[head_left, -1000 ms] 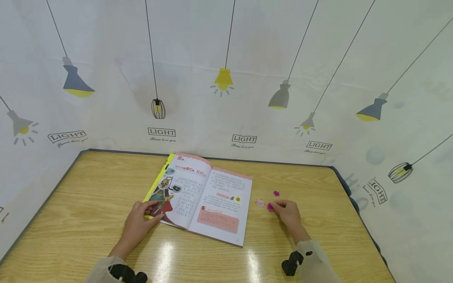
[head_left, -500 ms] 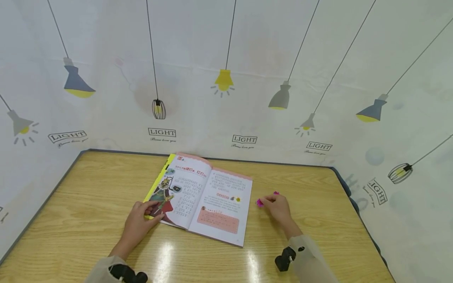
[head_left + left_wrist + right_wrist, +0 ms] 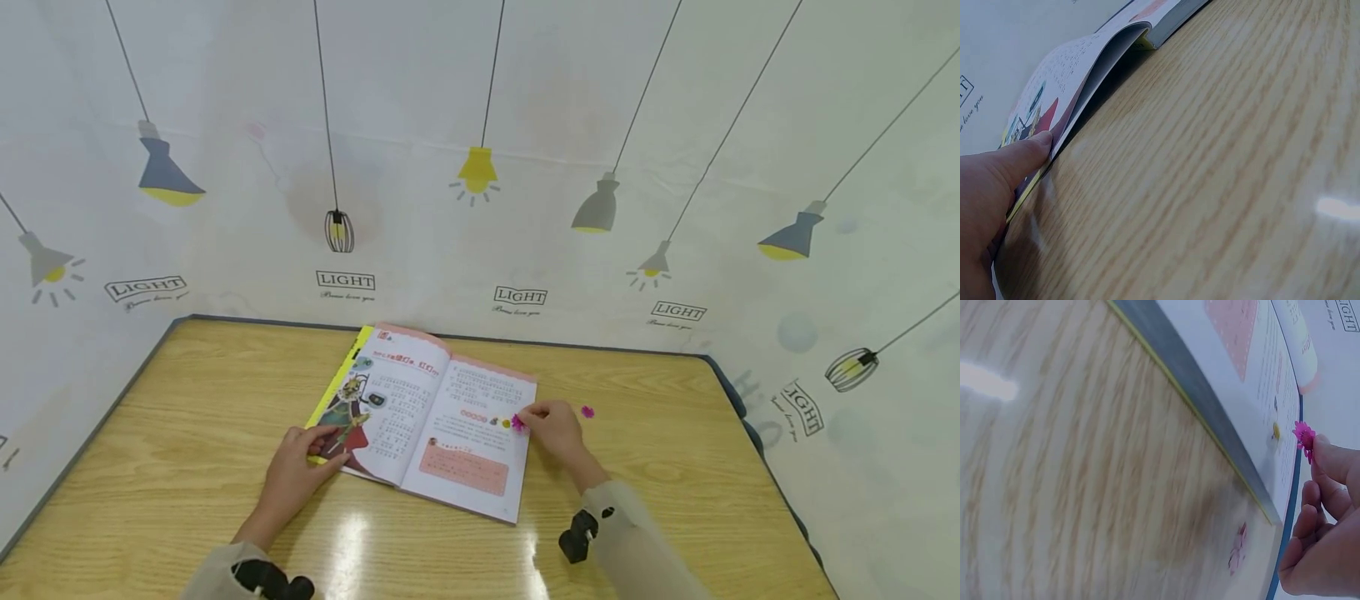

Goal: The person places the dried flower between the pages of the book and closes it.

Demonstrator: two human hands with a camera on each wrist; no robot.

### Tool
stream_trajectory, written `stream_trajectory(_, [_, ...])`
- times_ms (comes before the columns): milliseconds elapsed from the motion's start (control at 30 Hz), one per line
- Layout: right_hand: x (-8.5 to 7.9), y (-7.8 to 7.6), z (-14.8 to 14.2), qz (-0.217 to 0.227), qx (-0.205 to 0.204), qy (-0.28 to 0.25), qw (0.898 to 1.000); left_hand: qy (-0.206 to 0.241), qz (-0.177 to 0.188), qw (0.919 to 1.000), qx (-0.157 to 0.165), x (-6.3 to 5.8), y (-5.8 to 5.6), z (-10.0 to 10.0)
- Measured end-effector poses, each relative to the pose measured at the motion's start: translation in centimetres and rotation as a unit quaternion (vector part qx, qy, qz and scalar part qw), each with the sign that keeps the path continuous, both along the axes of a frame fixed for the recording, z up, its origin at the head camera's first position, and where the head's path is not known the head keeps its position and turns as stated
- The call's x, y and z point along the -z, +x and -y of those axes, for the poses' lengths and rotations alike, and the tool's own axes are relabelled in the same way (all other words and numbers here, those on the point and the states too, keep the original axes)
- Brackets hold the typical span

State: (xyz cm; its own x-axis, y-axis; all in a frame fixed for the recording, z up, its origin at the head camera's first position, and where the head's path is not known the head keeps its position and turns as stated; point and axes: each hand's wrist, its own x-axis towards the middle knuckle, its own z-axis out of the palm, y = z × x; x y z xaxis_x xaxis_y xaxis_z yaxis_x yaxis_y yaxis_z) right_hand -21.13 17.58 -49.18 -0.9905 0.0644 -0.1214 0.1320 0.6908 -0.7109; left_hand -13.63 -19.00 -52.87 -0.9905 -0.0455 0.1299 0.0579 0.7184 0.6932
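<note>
An open book (image 3: 468, 450) with printed text and pictures lies on the wooden table. My right hand (image 3: 551, 425) pinches a small magenta flower (image 3: 1305, 439) between thumb and fingertips, over the right edge of the right-hand page. A small yellow spot (image 3: 1275, 431) shows on that page, left of the flower, beside a dark one (image 3: 492, 422). My left hand (image 3: 296, 462) rests at the lower left corner of the book, its thumb (image 3: 1032, 150) pressing the left page near the edge. A pale pink flower (image 3: 1238, 549) lies on the table; in the head view my right hand hides it.
Another magenta flower (image 3: 588, 412) lies on the table (image 3: 660, 417), right of my right hand. Behind the far table edge stands a pale wall covering (image 3: 420, 217) printed with hanging lamps. A white tube-like object (image 3: 1297, 347) appears beyond the book.
My right hand has moved left from the table to the book's right page, carrying the magenta flower past the pale pink one. My left hand stays in place on the book.
</note>
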Motion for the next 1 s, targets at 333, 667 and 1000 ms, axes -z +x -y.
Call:
stream_trajectory(333, [-0.8, -0.8, 2.8, 0.006, -0.038, 0.046, 0.998, 0.006, 0.006, 1.0, -0.003, 0.0, 0.0, 0.0])
stream_trajectory(667, [-1.2, -1.5, 5.3, -0.003, -0.076, 0.076, 0.994, 0.005, -0.005, 1.0, -0.001, 0.3, -0.2, 0.1])
stream_trajectory(1000, [-0.4, -2.1, 6.5, -0.004, -0.079, 0.095, 0.992, 0.004, -0.003, 1.0, -0.002, 0.2, -0.2, 0.1])
